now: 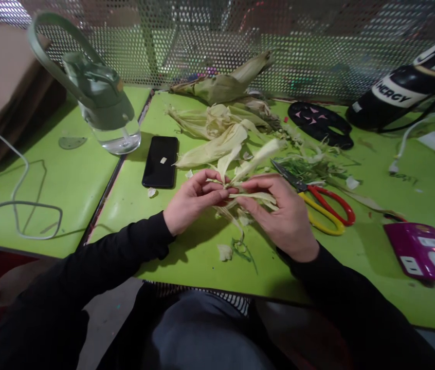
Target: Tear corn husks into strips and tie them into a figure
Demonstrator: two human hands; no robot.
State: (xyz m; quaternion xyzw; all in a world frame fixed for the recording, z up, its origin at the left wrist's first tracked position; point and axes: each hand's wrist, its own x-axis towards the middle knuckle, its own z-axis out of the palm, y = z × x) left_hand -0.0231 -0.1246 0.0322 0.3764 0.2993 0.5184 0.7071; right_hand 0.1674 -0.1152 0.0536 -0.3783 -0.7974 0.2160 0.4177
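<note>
Both hands meet over the middle of the green table. My left hand (198, 198) pinches the gathered end of several pale corn husk strips (258, 156) that fan out upward and to the right. My right hand (281, 210) is closed with thumb and fingertips on the same strips, close to the left fingertips. Behind the hands lies a heap of loose corn husks (213, 146), with a larger greenish husk (221, 87) at the back. Scissors (318, 203) with red and yellow handles rest just right of my right hand, blades partly over green shreds (302, 167).
Left of the husks lie a black phone (159, 164) and a green water bottle (105, 103). At right are a black bottle (398, 95), a black palette-shaped object (320, 123) and a purple device (426, 252). A white cable (17, 203) loops at left. A perforated panel (310, 46) borders the back.
</note>
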